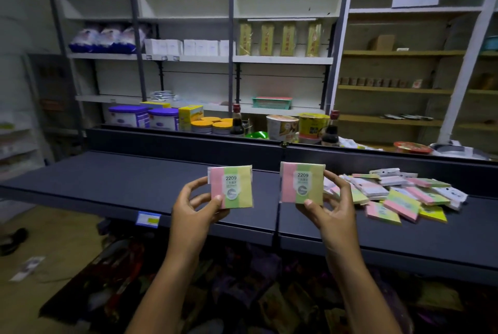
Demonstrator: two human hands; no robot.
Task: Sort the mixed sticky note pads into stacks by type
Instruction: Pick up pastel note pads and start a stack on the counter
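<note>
My left hand [194, 205] pinches a wrapped sticky note pad [231, 185] striped pink, green and yellow, labelled 2209, held upright above the dark shelf [107, 180]. An identical striped pad [301, 182] is held up the same way by my right hand [332, 208], thumb on its lower front. To the right on the shelf lies a mixed pile of pads [398, 194]: several striped ones, several white-wrapped ones and a yellow one, overlapping each other.
A raised back ledge [188, 142] runs behind the shelf, with tins, cup noodles and sauce bottles beyond it. Wall shelving [231, 58] holds packaged goods. A blue price tag [147, 219] sits on the shelf's front edge. Cluttered bags lie on the floor below.
</note>
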